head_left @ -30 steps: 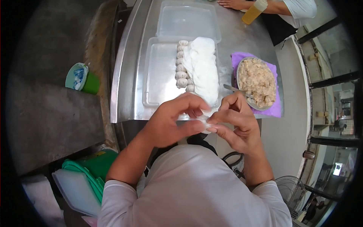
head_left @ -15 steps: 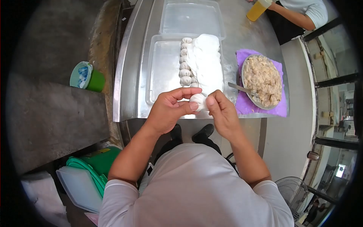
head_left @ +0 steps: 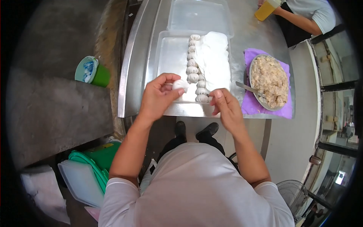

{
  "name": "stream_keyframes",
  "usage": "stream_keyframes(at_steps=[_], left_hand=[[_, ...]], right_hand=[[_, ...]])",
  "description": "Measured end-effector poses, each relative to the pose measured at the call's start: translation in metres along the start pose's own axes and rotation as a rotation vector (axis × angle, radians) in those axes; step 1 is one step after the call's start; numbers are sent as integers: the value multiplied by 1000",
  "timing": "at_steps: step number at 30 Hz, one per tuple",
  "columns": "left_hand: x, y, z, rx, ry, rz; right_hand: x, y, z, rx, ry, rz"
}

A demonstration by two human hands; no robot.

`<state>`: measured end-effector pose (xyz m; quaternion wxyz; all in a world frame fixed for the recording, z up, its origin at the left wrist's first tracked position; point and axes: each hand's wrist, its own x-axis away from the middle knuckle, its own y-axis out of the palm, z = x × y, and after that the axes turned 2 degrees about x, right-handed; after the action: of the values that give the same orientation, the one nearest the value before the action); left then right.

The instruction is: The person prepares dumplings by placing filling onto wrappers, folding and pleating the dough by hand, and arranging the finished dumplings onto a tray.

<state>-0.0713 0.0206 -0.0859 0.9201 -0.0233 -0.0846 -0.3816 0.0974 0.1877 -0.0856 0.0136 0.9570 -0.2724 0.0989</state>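
Observation:
A round white dumpling (head_left: 180, 85) sits between the thumb and fingers of my left hand (head_left: 159, 94), over the near part of a clear plastic tray (head_left: 163, 49). My right hand (head_left: 228, 108) is at the near end of a white cloth (head_left: 214, 56), its thumb and fingers pressed together; whether anything is between them is hidden. Pleated dumplings (head_left: 192, 70) stand in a column left of the cloth, and a few more show from under its near edge. To the right, a bowl of chunky filling (head_left: 269, 81) with a metal spatula (head_left: 245, 86) rests on a purple cloth (head_left: 289, 108).
Behind the tray lies a clear lid (head_left: 200, 17). Another person's arm (head_left: 298, 22) is by a bottle of yellow liquid (head_left: 267, 9) at the back right. A green bin (head_left: 101, 75) is at the left, a fan (head_left: 293, 195) at the lower right.
My hands have parted; the left carried the dumpling leftward over the tray, and the right moved to the cloth's near end. More dumplings show there. The other person's hand left the tabletop for the bottle.

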Motion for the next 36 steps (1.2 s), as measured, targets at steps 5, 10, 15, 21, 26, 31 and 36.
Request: stream_keyframes(at_steps=[5,10,15,21,26,31,36], left_hand=[[-23,1,-17,-582,278,-45],[-39,18,-36,-657,281,-157],[-48,24,-52,-741,435,-111],[-45,25,-53,-727,376,-96],[-52,24,-58,-784,355,-29],[-53,32,-61,-847,350,-5],[-40,20,-44,-763,277,85]], right_hand=[[-3,-21,0,119,-58,-11],[2,-30,5,139,-56,1],[10,-41,9,122,-23,48],[3,-51,12,205,-32,45],[-38,-52,-21,599,-184,21],[-107,-55,-23,916,-385,-74],[-132,-40,-25,1081,-102,-263]])
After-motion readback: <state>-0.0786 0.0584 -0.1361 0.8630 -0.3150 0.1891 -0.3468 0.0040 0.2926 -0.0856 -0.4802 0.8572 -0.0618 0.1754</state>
